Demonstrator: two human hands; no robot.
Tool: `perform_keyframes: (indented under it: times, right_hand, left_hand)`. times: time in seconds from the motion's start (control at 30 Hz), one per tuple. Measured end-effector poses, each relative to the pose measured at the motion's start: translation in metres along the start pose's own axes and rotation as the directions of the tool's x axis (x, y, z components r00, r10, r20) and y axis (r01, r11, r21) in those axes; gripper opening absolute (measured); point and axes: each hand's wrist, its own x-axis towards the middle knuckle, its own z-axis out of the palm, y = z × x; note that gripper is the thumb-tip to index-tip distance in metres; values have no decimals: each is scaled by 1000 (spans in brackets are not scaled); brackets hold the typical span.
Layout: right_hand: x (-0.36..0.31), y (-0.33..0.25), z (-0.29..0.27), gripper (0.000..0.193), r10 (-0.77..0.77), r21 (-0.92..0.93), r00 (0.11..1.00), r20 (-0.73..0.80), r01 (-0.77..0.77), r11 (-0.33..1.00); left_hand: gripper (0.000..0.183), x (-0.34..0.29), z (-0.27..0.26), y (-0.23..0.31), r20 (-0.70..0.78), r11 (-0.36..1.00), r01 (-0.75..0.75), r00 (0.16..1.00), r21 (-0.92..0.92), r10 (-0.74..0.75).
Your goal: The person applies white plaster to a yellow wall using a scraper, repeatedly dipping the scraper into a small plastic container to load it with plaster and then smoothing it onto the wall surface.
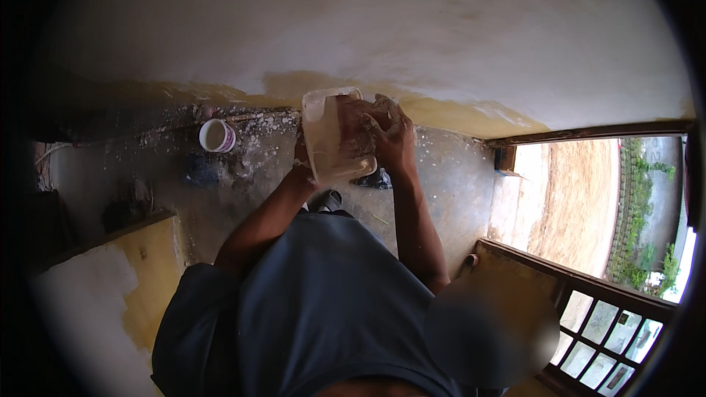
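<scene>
A pale rectangular plastic tub (pixel 316 148), smeared with whitish paste, is held up in front of the wall. My left hand (pixel 300 153) grips it from its left side and underneath; most of its fingers are hidden behind the tub. My right hand (pixel 393 132), coated with paste, is at the tub's right rim with its fingers bent closed. They hold a flat, brownish scraper (pixel 354 129) that lies over the tub's opening; its exact shape is blurred.
Ahead stands a wall (pixel 353 22) with whitish coating over yellow. A white bucket (pixel 217 136) rests on the spattered floor (pixel 456 176) at left. Black plastic (pixel 376 179) lies near my feet. At right is an open doorway with a paned door (pixel 603 334).
</scene>
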Motion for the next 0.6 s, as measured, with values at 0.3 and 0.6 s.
perform_keyframes:
  times: [0.3, 0.6]
  right_hand:
    - [36, 74, -80, 22, 136, 493, 989, -57, -90, 865]
    - [135, 185, -136, 15, 393, 928, 904, -167, 10, 371]
  left_hand:
    - [70, 12, -29, 3, -69, 991, -59, 995, 123, 68]
    - [71, -23, -40, 19, -153, 960, -158, 969, 230, 195]
